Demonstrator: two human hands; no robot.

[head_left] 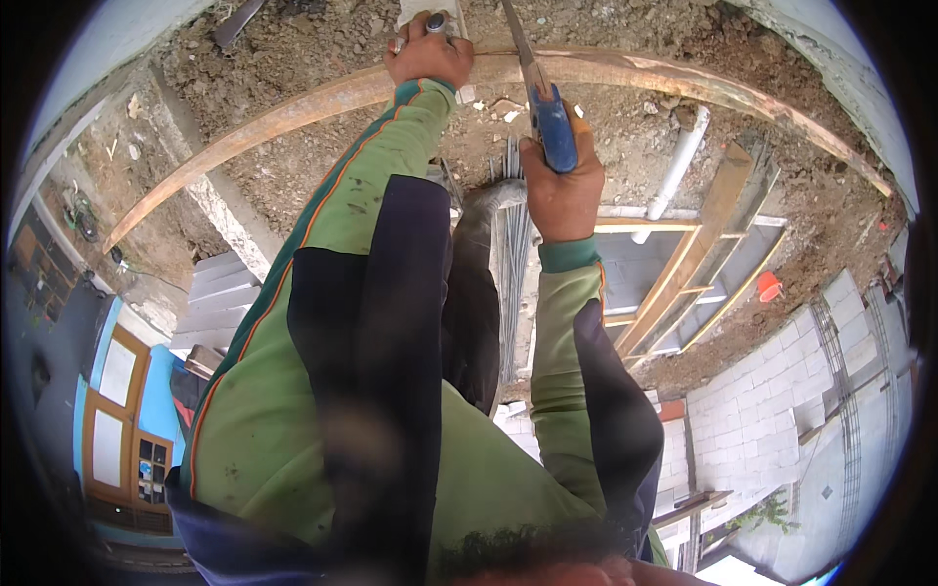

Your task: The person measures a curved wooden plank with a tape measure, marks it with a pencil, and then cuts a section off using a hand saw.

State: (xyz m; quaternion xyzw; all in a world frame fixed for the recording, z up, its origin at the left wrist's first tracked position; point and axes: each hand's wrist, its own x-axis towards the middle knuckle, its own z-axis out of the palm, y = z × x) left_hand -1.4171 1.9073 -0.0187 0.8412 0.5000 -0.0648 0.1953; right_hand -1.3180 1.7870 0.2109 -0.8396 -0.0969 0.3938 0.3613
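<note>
My right hand [567, 190] is wrapped round the blue handle of a handsaw [555, 132]. Its blade points away from me and crosses a long wooden plank [606, 68], which looks bowed in this wide view. To the left of the saw, my left hand [430, 57], with a ring on one finger, grips a pale board [454, 14] at the top edge of the view. The board's far part lies out of view, and the fingers partly cover it. Whether the saw's teeth touch the wood cannot be made out.
A white pipe [679, 161] slants over a wooden frame [723, 200] on the right. Thin metal rods [511, 293] lie beneath my arms, beside my leg. Stacked white blocks [762, 410] stand lower right, more pale blocks [220, 293] at left. A red object [769, 286] lies on the soil.
</note>
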